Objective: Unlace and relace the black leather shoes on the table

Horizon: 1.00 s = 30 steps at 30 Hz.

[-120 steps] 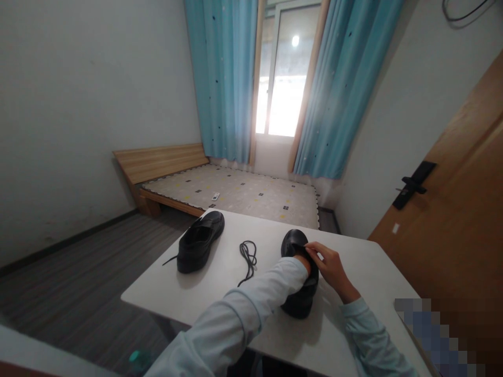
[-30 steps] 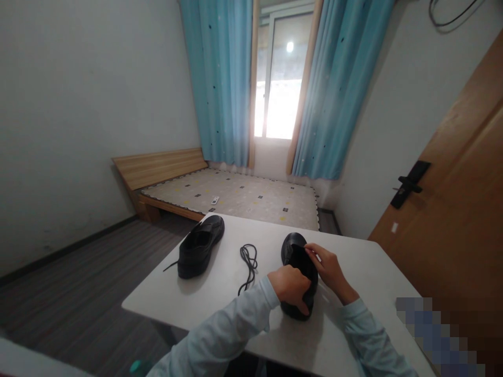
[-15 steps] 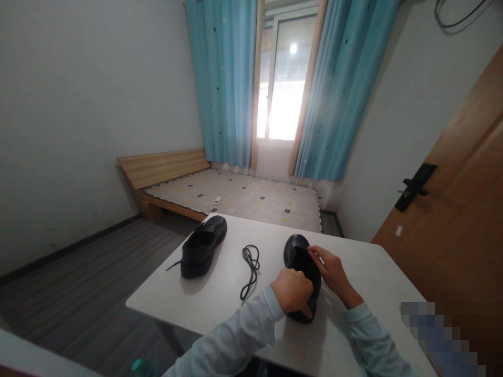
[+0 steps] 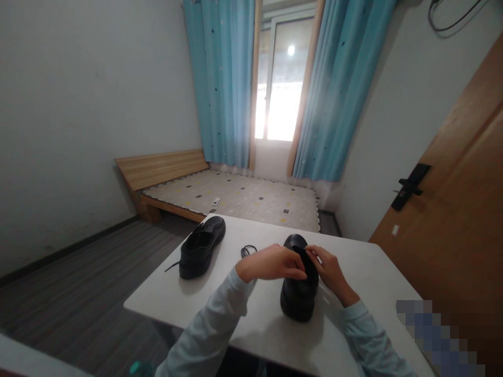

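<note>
A black lace-up shoe (image 4: 297,302) stands on the white table in front of me, its toe pointing away. My right hand (image 4: 325,266) pinches the right edge of its opening near the tongue. From the left, my left hand (image 4: 273,263) reaches across the opening with bent fingers. Whether those fingertips grip part of the shoe is hidden. A coiled black shoelace (image 4: 248,251) lies on the table, mostly covered by my left hand. At the left stands the matching black shoe (image 4: 196,257), a lace end trailing from it.
The white table (image 4: 157,296) has a bed (image 4: 251,196) behind it, with a small white object (image 4: 216,201) on the mattress. A wooden door (image 4: 444,209) is at the right. Near the floor at lower left shows a green bottle cap (image 4: 135,368).
My left hand has left the shoe's heel and moved forward and left, over the opening, now covering much of the shoelace. My right hand keeps its pinch at the edge.
</note>
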Tool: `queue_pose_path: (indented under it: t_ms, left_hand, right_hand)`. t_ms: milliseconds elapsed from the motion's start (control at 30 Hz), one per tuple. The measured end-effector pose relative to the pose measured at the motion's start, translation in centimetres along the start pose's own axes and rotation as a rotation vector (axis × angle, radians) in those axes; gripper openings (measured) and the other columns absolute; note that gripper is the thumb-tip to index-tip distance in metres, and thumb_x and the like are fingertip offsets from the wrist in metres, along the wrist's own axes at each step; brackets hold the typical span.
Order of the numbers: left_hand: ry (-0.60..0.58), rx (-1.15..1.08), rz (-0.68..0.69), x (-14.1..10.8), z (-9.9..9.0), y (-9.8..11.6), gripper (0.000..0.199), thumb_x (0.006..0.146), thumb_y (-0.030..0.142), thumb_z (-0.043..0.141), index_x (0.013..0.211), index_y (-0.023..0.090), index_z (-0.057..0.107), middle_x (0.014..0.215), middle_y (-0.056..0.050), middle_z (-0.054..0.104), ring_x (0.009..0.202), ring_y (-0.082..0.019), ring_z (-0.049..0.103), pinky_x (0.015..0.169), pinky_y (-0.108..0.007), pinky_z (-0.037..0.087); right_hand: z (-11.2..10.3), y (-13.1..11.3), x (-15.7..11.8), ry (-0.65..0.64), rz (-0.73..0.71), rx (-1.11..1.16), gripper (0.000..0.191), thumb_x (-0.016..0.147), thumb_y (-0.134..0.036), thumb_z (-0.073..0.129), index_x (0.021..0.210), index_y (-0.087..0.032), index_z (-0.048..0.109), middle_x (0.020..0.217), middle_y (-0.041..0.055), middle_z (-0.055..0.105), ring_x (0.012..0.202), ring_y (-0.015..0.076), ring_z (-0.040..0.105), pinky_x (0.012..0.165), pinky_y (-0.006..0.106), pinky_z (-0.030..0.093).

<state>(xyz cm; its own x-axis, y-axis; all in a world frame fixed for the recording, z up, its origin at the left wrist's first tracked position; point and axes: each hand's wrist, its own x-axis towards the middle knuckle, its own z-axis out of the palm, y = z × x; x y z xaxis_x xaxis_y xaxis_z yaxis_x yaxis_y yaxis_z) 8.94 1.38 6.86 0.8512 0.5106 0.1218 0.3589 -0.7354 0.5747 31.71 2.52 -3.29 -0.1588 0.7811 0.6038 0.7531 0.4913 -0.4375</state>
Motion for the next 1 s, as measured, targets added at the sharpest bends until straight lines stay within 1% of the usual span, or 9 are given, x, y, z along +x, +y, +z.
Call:
queue_pose_path:
  t_ms: [33,133,200,233,367,533,733,833,1000]
  left_hand:
    - [0.069,-0.024,-0.034,-0.4,-0.8,-0.8,0.024,0.085,0.036,0.052,0.096,0.020,0.067,0.085,-0.002,0.072,0.076,-0.013,0.066,0.068,-0.018,0.045]
    - [0.307,0.160,-0.342,-1.6,-1.8,-4.4,0.024,0.086,0.032,0.050,0.095,0.017,0.067,0.082,-0.006,0.071,0.076,-0.016,0.065,0.068,-0.023,0.045]
    - [0.328,0.306,-0.541,-2.2,-1.5,-7.1,0.019,0.083,0.025,0.054,0.095,0.017,0.067,0.089,-0.008,0.070,0.082,-0.019,0.064,0.073,-0.026,0.045]
    - [0.309,0.334,-0.596,-2.5,-1.1,-8.4,0.018,0.082,0.022,0.055,0.095,0.018,0.067,0.091,-0.009,0.069,0.085,-0.020,0.063,0.074,-0.027,0.045]
    - [0.223,0.371,-0.627,-3.5,0.7,-12.1,0.018,0.079,0.017,0.058,0.094,0.020,0.067,0.097,-0.008,0.065,0.088,-0.019,0.062,0.076,-0.025,0.044]
    - [0.241,0.406,-0.644,-4.3,2.0,-14.2,0.023,0.076,0.017,0.061,0.097,0.024,0.065,0.102,-0.006,0.060,0.089,-0.018,0.061,0.071,-0.024,0.043]
    - [0.215,0.390,-0.679,-4.6,2.6,-15.4,0.021,0.075,0.020,0.062,0.095,0.025,0.065,0.099,-0.004,0.057,0.086,-0.018,0.060,0.067,-0.023,0.041]
    - [0.205,0.366,-0.697,-4.6,2.8,-15.4,0.017,0.075,0.020,0.061,0.091,0.024,0.066,0.097,-0.004,0.056,0.085,-0.017,0.059,0.066,-0.022,0.040]
    - [0.217,0.344,-0.656,-4.7,2.6,-15.1,0.010,0.074,0.017,0.059,0.080,0.020,0.066,0.096,-0.005,0.056,0.089,-0.018,0.057,0.066,-0.023,0.040]
  right_hand:
    - [0.0,0.0,0.0,0.000,-0.002,0.001,0.026,0.090,-0.035,0.043,0.094,-0.019,0.063,0.091,0.0079,0.070,0.084,0.0222,0.066,0.075,0.034,0.051]
    - [-0.1,-0.1,0.0,0.003,-0.008,0.008,0.026,0.090,-0.035,0.043,0.093,-0.019,0.063,0.091,0.0079,0.070,0.085,0.0224,0.066,0.076,0.034,0.051]
    - [-0.1,-0.1,0.1,0.005,-0.016,0.008,0.026,0.090,-0.035,0.044,0.093,-0.019,0.063,0.091,0.0079,0.070,0.085,0.0224,0.066,0.076,0.035,0.051]
    - [0.0,-0.1,0.1,0.006,-0.021,0.007,0.026,0.090,-0.035,0.044,0.093,-0.019,0.064,0.091,0.0078,0.070,0.085,0.0224,0.066,0.076,0.035,0.051]
    - [0.1,0.0,0.2,0.014,-0.034,-0.008,0.026,0.090,-0.035,0.043,0.093,-0.020,0.064,0.090,0.0076,0.071,0.083,0.0221,0.066,0.075,0.035,0.051]
    - [0.1,0.1,0.1,0.015,-0.027,-0.005,0.025,0.091,-0.035,0.044,0.094,-0.020,0.064,0.091,0.0074,0.070,0.085,0.0216,0.066,0.076,0.034,0.051]
    - [0.0,-0.1,0.1,0.009,-0.007,0.014,0.025,0.091,-0.035,0.044,0.094,-0.019,0.064,0.092,0.0072,0.070,0.086,0.0211,0.065,0.077,0.033,0.050]
    - [0.0,-0.2,0.2,0.000,-0.014,0.006,0.026,0.091,-0.035,0.044,0.094,-0.020,0.064,0.092,0.0070,0.070,0.087,0.0213,0.065,0.078,0.034,0.050]
    - [-0.3,-0.6,0.2,-0.013,-0.019,-0.001,0.026,0.091,-0.036,0.044,0.096,-0.021,0.065,0.095,0.0072,0.070,0.089,0.0219,0.065,0.080,0.036,0.050]
